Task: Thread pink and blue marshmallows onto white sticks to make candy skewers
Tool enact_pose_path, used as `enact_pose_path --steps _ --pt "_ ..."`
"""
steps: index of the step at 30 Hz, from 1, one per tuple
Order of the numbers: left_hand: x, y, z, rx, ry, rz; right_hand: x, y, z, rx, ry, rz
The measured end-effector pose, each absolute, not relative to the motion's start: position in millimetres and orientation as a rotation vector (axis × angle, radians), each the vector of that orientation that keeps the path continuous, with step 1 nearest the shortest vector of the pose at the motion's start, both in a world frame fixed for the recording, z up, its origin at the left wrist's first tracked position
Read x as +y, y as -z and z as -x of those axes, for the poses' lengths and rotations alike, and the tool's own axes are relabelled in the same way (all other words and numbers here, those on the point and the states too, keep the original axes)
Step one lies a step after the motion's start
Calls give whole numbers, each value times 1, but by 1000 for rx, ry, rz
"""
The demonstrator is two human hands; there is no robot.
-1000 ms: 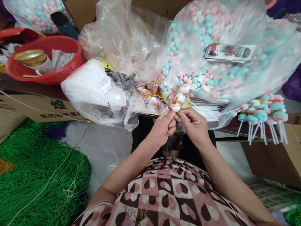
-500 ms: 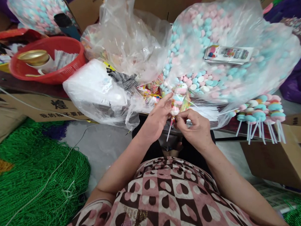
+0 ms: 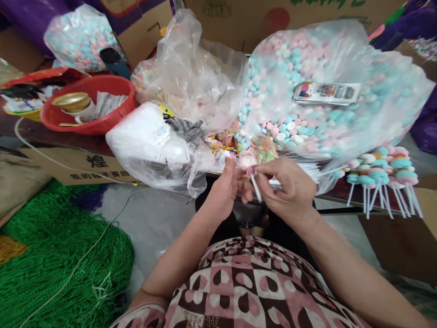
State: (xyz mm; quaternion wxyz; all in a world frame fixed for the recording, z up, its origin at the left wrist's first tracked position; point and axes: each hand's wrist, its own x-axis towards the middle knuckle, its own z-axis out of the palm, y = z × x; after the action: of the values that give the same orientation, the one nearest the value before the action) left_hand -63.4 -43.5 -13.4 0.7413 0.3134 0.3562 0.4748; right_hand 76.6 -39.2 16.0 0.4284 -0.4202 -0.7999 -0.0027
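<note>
Green cords [image 3: 64, 270] lie heaped near the dark table [image 3: 2, 120] holding marshmallow bags [image 3: 321, 124].

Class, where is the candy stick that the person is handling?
In the head view, the candy stick is just right of centre, between the left hand and the right hand, on the near side of the big marshmallow bag.
</note>
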Motion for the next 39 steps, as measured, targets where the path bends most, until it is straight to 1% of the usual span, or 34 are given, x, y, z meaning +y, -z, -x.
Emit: enact_pose_path --steps 3,6,8,13,16,18,20,24,27,30,33,36,39 --pt "-33 9 66 728 -1151 -470 -48 0 -78 -1999 -162 1031" --pt "-33 3 71 759 -1200 -483 -47 5 -85 -1945 -296 1095" --pt "-38 2 73 793 -1184 -569 -44 3 -89 -1944 -270 1095" --pt "-54 12 71 759 -1076 -712 -40 -8 -91 -1913 -46 1053" --pt "-58 20 68 742 -1041 -955 -42 -9 -90 -1860 -98 1026" --pt "-57 23 67 794 -1105 -1210 -44 -7 -91 -1802 -220 1004" --pt "-54 24 65 899 -1246 -1498 -46 -1 -93 -1699 -404 1006" --pt "-49 27 56 1054 -1544 -1970 -51 10 -97 -1366 -929 977" --pt "-48 31 47 1032 -1654 -2170 -57 12 -101 -1075 -1326 913" --pt "-50 37 38 966 -1676 -2283 -65 14 -106 -813 -1624 863" --pt "-52 43 27 896 -1598 -2352 -76 23 -115 -623 -1721 808" --pt "-55 49 14 801 -1392 -2379 -90 33 -135 -558 -1624 836" --pt "-55 55 6 743 -1209 -2294 -112 43 -175 -565 -1485 978"
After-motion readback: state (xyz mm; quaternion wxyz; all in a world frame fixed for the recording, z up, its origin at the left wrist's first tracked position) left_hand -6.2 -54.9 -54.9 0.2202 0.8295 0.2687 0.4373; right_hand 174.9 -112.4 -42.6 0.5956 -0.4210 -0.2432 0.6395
